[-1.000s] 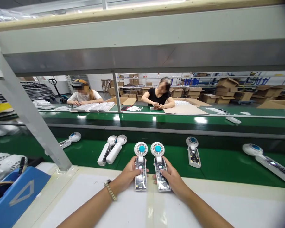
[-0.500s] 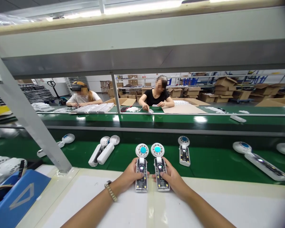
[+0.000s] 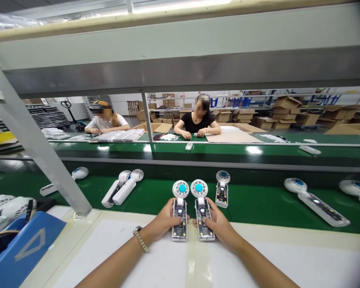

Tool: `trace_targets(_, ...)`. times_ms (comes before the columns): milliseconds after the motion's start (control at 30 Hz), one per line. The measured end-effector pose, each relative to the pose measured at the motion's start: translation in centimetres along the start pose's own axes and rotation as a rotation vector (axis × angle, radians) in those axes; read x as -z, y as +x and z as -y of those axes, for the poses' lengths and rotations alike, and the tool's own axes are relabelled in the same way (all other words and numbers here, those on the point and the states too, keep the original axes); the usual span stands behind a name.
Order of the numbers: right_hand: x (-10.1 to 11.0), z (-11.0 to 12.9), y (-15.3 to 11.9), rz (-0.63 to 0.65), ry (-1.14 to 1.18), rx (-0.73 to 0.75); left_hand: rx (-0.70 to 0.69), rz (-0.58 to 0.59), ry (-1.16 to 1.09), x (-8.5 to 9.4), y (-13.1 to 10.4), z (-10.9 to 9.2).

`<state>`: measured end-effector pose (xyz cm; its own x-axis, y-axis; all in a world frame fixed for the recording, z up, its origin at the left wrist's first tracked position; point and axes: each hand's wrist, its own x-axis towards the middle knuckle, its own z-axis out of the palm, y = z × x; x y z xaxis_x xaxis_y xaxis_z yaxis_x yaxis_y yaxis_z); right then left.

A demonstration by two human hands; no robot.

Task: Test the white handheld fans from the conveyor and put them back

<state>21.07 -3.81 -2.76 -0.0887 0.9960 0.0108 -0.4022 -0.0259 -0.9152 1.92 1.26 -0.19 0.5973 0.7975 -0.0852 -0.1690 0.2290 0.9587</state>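
Head view: the fingers of the left hand [image 3: 163,222] are curled snugly around a white round-headed fan with a teal hub and a clear plastic handle [image 3: 180,207], thumb on its front. The right hand [image 3: 219,222] grips a matching teal-hubbed white fan with a see-through handle [image 3: 202,207] just beside it — thumb likewise on the front. Beyond the fingers, a smooth green conveyor belt [image 3: 159,200] carries more white fans [image 3: 124,194]; below them — a flat white worktop [image 3: 108,248].
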Motion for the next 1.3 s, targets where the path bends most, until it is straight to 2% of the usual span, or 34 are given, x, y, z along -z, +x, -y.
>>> trace_targets(400,-0.2,0.1,-0.2,0.012,-0.038,0.012,0.002,0.025,-0.036,0.1,0.1,0.0)
trace_targets(633,-0.2,-0.1,-0.2,0.020,-0.056,0.028,0.032,-0.002,-0.040,-0.4,-0.1,-0.6)
trace_targets(767,-0.2,0.4,-0.3,0.018,0.012,-0.012,0.001,0.008,-0.155,-0.3,0.0,-0.7)
trace_targets(867,-0.4,1.1,-0.5,0.028,0.098,-0.112,0.108,-0.010,-0.153,-0.1,0.2,-0.6)
trace_targets(967,-0.2,1.8,-0.5,0.033,0.166,-0.118,0.240,-0.038,-0.049,0.1,0.5,-0.5)
trace_targets(1033,0.4,2.2,-0.4,0.001,0.149,-0.092,0.239,-0.099,0.014,0.4,0.8,-0.6)
trace_targets(1100,1.6,2.4,0.0,-0.088,0.038,-0.097,0.140,-0.244,0.135,1.1,1.3,-0.7)
trace_targets(1200,4.3,2.6,1.1,-0.309,-0.342,0.003,-0.054,-0.514,0.341,3.5,2.0,-1.2)
trace_targets(1233,5.3,2.7,1.5,-0.368,-0.492,0.073,-0.097,-0.572,0.377,4.5,2.2,-1.4)
trace_targets(1300,7.3,3.1,2.2,-0.444,-0.637,0.149,-0.155,-0.684,0.451,6.4,2.4,-1.7)
